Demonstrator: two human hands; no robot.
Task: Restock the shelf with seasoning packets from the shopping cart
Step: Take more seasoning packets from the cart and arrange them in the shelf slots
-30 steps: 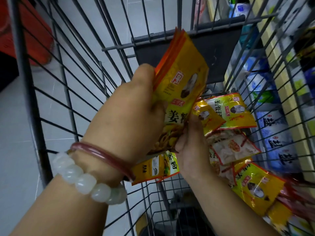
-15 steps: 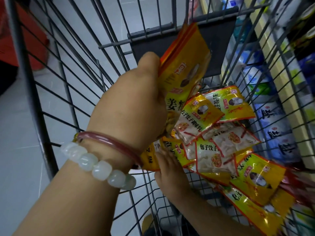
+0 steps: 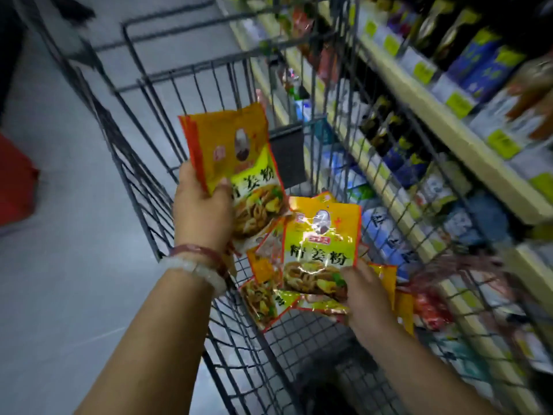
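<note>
Wire cart (image 3: 179, 187), left hand (image 3: 203, 211) gripping packet stack (image 3: 239, 163), right hand (image 3: 365, 292) pinching packet (image 3: 320, 250)

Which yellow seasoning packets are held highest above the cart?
The stack in the left hand: those yellow packets stand upright above the rest; the right hand holds its packet lower.

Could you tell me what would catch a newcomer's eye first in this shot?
Probably the bright yellow ginger powder packets: the left hand grips a stack of packets above the shopping cart, and the right hand lifts another packet just below and to the right. Along the right edge runs a blurred shelf crowded with bottles and bags.
</note>
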